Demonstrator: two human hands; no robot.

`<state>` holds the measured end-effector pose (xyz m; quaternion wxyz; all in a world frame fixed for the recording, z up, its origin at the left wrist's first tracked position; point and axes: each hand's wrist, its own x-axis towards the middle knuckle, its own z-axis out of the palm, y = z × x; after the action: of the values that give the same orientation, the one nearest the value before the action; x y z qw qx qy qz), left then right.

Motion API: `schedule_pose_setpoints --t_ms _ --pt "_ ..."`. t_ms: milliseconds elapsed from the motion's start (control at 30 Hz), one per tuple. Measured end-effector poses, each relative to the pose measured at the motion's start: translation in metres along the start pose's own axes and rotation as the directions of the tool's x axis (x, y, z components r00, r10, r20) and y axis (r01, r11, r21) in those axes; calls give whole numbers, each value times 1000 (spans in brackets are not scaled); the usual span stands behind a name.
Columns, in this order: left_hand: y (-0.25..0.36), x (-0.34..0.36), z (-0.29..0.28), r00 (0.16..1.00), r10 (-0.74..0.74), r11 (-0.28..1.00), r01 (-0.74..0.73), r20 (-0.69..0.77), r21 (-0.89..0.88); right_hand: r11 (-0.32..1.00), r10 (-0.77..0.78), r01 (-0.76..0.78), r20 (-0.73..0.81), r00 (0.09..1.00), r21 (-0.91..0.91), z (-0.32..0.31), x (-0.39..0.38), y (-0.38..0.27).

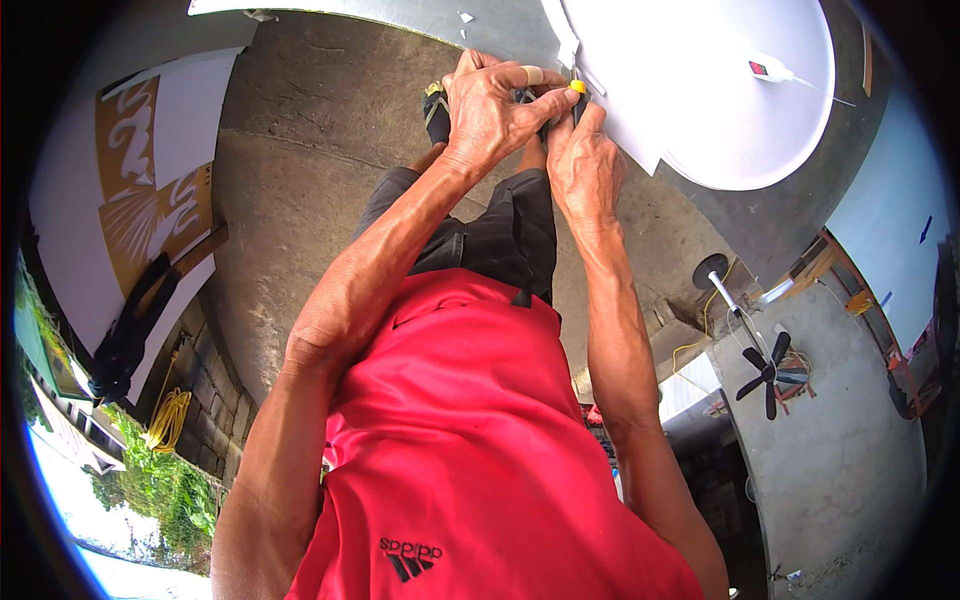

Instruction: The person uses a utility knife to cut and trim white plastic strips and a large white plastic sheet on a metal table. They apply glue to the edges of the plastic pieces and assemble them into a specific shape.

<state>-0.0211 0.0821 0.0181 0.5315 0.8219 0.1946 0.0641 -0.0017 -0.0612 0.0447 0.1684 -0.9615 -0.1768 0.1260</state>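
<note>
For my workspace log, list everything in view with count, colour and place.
Round panel: one, white, upper right.
Needle-tipped bottle: one, white, on panel.
Narrow strip: at least one, white, top.
Hand tool: one, black and yellow, top centre.
Worktable: one, grey, top.
Decorated boards: at least two, brown and white, left.
Coiled cord: one, yellow, left.
Pedestal fan: one, black blades, right.
Floor: one, brown, centre.
Foliage: some, green, left.
Shorts: one pair, black, centre.
Shirt: one, red, lower centre.
Left hand: one, bare, top centre.
Right hand: one, bare, top centre.
</note>
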Motion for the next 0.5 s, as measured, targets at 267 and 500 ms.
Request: schedule_pose_setpoints --t_ms 267,500 --pt "0 0 -1 1000 -13 1000 13 -9 -1 999 -43 43 -3 999 21 -1 0 3" --pt "3 0 -1 997 66 993 -61 -43 100 999 -36 36 -20 999 -3 2 0 1"
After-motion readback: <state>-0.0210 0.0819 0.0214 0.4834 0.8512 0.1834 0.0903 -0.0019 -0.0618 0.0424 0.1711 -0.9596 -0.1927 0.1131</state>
